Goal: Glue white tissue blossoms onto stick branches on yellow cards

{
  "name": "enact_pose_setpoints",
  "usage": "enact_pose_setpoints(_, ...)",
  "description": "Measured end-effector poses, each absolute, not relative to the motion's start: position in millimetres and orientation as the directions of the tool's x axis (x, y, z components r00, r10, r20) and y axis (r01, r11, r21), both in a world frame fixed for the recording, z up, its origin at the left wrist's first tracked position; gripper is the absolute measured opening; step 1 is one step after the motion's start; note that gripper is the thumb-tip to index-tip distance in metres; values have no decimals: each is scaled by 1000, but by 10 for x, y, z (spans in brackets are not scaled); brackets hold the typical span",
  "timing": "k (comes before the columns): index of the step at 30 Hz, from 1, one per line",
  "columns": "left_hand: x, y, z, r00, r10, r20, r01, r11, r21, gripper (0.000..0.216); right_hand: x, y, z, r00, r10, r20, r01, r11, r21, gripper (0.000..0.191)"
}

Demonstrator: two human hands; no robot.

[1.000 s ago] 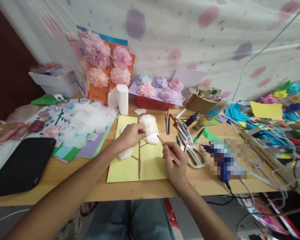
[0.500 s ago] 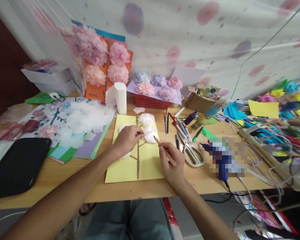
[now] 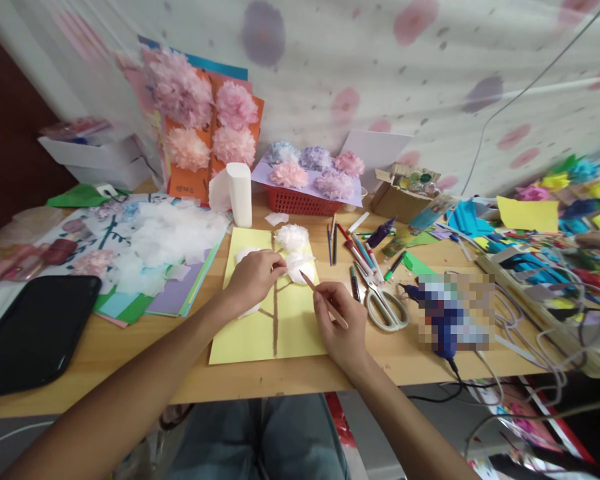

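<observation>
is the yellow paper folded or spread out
Spread flat: the yellow paper lies on the wooden table, no fold showing, brown lines drawn on it.

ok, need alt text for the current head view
Right hand holding a pencil, its tip at white tissue on a yellow sheet with brown branching lines; the left hand is close by, fingers pinched. Scissors lie to the right on the wooden table, with paper flowers behind.

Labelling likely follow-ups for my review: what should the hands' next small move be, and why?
Perhaps the right hand should press the pencil-like stick gently onto the white tissue: its dark tip points at that piece over the yellow sheet, and the left hand is close beside it.
</observation>
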State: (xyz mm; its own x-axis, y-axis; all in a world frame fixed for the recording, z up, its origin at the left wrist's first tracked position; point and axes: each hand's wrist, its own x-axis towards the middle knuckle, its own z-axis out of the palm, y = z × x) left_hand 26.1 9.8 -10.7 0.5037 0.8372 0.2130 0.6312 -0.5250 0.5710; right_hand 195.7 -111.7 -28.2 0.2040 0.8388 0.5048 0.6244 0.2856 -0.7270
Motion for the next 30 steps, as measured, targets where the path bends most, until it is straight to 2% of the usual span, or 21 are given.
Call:
enact_pose_setpoints(6, 287, 98, -127, 484, 850, 209, 649, -509, 566, 17, 1946, -1109, -299, 181, 840, 512, 654, 287, -700, 10)
enact_pose_setpoints(22, 314, 95, -96, 496, 860, 120, 658, -462, 595, 16, 1938, -1060, -344, 178, 863, 473, 606, 283, -744, 15)
enact_pose_setpoints(30, 334, 58, -83, 498, 859, 120, 675, -470, 569, 18, 1943, -1082, -330, 179, 841, 510, 606, 314, -731, 16)
